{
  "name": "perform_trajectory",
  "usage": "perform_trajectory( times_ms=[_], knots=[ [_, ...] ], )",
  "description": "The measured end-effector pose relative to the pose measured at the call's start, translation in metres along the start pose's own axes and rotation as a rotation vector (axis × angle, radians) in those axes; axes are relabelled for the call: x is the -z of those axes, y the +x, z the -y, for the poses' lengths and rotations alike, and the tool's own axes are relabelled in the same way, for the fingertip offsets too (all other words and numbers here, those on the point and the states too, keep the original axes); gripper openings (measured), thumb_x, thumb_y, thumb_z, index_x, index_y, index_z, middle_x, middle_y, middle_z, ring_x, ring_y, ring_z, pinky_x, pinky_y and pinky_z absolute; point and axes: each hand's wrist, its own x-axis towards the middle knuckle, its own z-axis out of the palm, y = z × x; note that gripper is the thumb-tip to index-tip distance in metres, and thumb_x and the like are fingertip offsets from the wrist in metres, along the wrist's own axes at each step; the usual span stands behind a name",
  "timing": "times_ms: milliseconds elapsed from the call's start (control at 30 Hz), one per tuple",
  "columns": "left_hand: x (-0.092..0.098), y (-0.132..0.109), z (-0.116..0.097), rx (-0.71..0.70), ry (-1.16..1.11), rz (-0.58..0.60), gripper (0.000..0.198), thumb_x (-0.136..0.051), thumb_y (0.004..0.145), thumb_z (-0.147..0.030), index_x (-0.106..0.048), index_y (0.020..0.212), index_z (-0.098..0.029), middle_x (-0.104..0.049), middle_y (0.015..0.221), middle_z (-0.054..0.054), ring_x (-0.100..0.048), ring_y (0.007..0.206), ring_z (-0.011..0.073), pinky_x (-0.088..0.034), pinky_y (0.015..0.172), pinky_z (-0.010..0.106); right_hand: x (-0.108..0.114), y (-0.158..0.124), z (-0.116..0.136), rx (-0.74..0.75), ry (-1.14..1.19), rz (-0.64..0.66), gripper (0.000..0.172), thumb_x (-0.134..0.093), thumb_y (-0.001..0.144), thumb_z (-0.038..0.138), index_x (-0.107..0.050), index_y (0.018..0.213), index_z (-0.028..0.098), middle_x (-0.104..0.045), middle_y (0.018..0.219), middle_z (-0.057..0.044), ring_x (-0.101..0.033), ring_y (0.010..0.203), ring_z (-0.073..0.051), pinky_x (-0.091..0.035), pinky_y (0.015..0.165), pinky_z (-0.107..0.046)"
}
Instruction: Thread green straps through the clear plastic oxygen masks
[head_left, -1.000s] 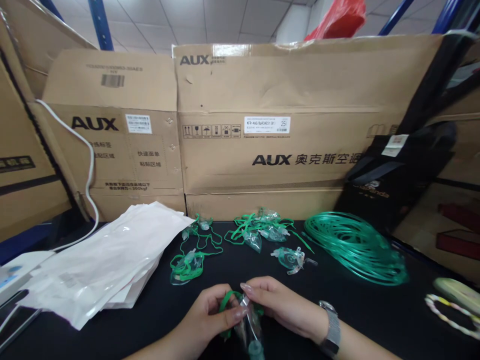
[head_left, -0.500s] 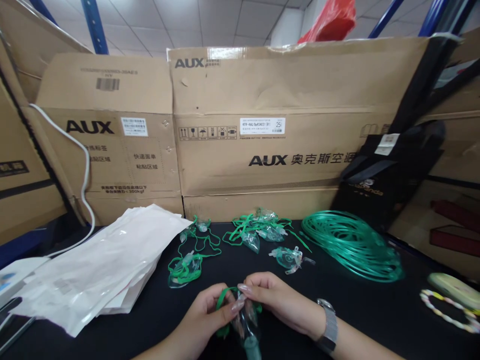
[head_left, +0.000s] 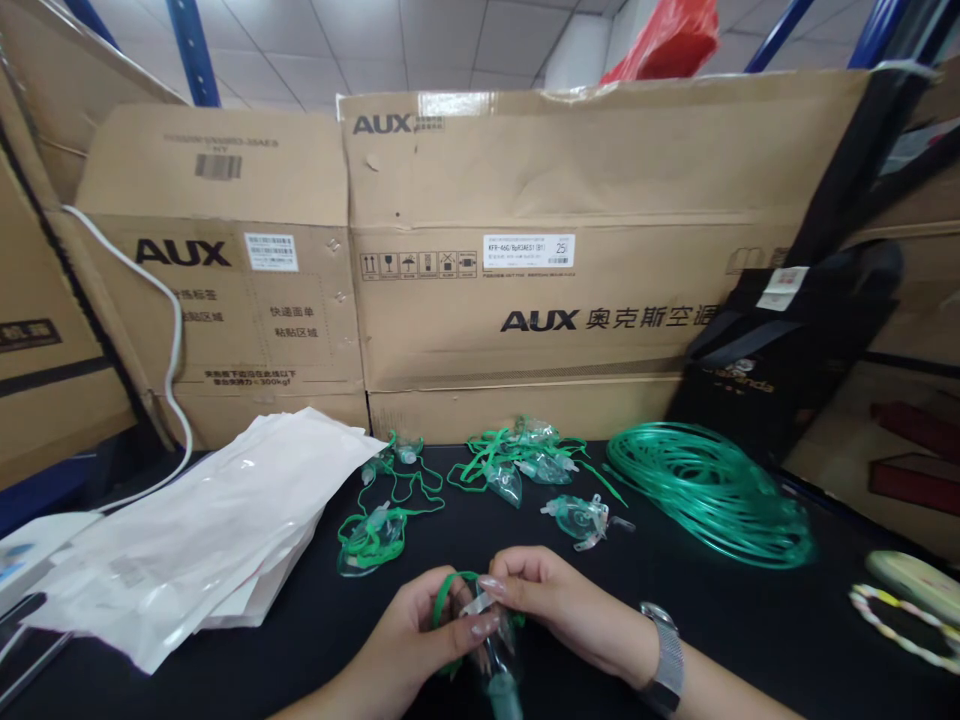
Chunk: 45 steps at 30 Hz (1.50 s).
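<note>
Between my hands, low in the middle of the head view, is a clear oxygen mask (head_left: 496,655) with a green elastic strap (head_left: 442,603). Its green connector points down toward me. My left hand (head_left: 420,625) is closed round the mask's left side, thumb across the front, with the strap looped over the fingers. My right hand (head_left: 551,600), with a metal watch on the wrist, pinches the upper edge near a small whitish strip (head_left: 477,604). The fingertips hide part of that strip. Just beyond my left hand lies another mask (head_left: 373,540) with its strap bunched on it.
Several masks with tangled green straps (head_left: 517,455) lie farther back, with a single mask (head_left: 581,517) in front. Coiled green tubing (head_left: 709,490) sits at right, white plastic bags (head_left: 202,530) at left. A beaded bracelet (head_left: 892,615) lies far right. Cardboard boxes (head_left: 600,350) wall the back.
My left thumb has shifted slightly down and right across the mask, and the whitish strip shows more plainly. Both hands keep their hold. The view has moved slightly.
</note>
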Motion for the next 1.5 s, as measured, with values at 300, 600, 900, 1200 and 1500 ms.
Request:
perform_trajectory(
  times_ms=[300,600,900,1200,1500],
  knots=[
    [0.0035,0.0015,0.0035,0.033,-0.038,-0.012,0.030,-0.065,0.067,-0.041,-0.053,0.065,-0.014,-0.047,0.060,-0.003,-0.042,0.058,0.0106,-0.031,0.056,0.023,0.0008,0.0001,-0.0007,-0.039,-0.022,-0.005,0.031,-0.068,0.065,0.040,-0.054,0.062,0.012,-0.053,0.060,0.003,-0.042,0.058,-0.008,-0.029,0.056,-0.022],
    [0.0011,-0.0031,-0.0003,0.068,-0.090,-0.008,0.027,-0.061,0.072,-0.039,-0.054,0.069,-0.013,-0.048,0.062,-0.002,-0.041,0.058,0.0104,-0.030,0.056,0.023,0.0015,0.0010,-0.0013,-0.022,-0.009,0.003,0.028,-0.070,0.064,0.035,-0.054,0.060,0.012,-0.053,0.059,0.003,-0.041,0.057,-0.007,-0.027,0.056,-0.022],
    [0.0028,0.0012,0.0014,0.041,-0.075,0.019,0.028,-0.066,0.067,-0.038,-0.053,0.066,-0.013,-0.049,0.061,-0.001,-0.043,0.059,0.0112,-0.032,0.058,0.023,0.0006,0.0006,-0.0001,-0.052,-0.034,-0.017,0.030,-0.069,0.064,0.039,-0.054,0.061,0.012,-0.052,0.060,0.003,-0.041,0.058,-0.008,-0.028,0.057,-0.022],
    [0.0044,0.0024,0.0036,0.023,-0.033,0.030,0.028,-0.067,0.065,-0.037,-0.053,0.068,-0.013,-0.048,0.063,-0.002,-0.043,0.061,0.0113,-0.031,0.059,0.023,0.0016,0.0001,-0.0007,-0.052,-0.033,-0.014,0.030,-0.069,0.064,0.038,-0.055,0.063,0.012,-0.052,0.061,0.003,-0.041,0.059,-0.008,-0.029,0.058,-0.022],
    [0.0046,0.0015,0.0032,0.008,0.021,0.045,0.030,-0.066,0.066,-0.038,-0.047,0.063,-0.015,-0.046,0.059,-0.003,-0.043,0.057,0.0106,-0.032,0.056,0.023,-0.0010,-0.0006,0.0017,-0.062,-0.011,-0.018,0.032,-0.069,0.064,0.041,-0.055,0.063,0.012,-0.054,0.062,0.002,-0.044,0.061,-0.009,-0.030,0.059,-0.023]
  ],
)
